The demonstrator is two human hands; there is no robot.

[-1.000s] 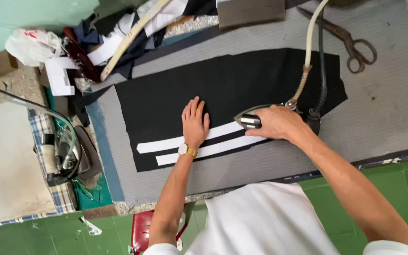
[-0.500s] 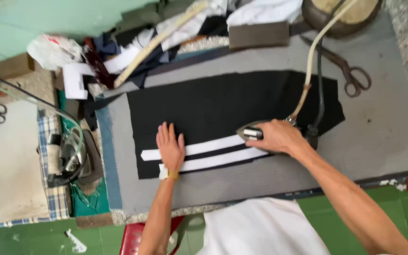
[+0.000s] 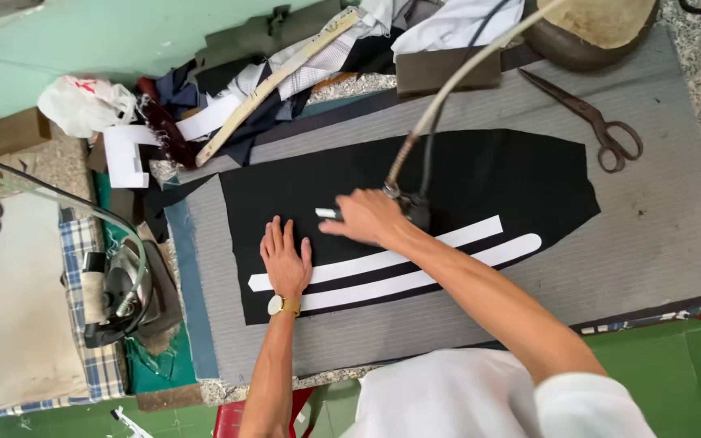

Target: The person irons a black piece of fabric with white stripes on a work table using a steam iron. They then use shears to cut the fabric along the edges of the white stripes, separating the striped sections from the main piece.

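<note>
Black cut cloth [image 3: 464, 174], long and pointed at one end, lay flat on the grey striped pad [image 3: 651, 251]. Two white fabric strips [image 3: 415, 268] ran slantwise along the cloth's near edge. The left hand [image 3: 285, 259] lay open, palm down, pressing the strips' left ends onto the cloth. The right hand [image 3: 367, 219] was closed around the handle of a corded iron [image 3: 411, 207] standing on the cloth, just above the strips. Dark metal scissors [image 3: 594, 122] rested on the pad beyond the cloth's pointed end.
</note>
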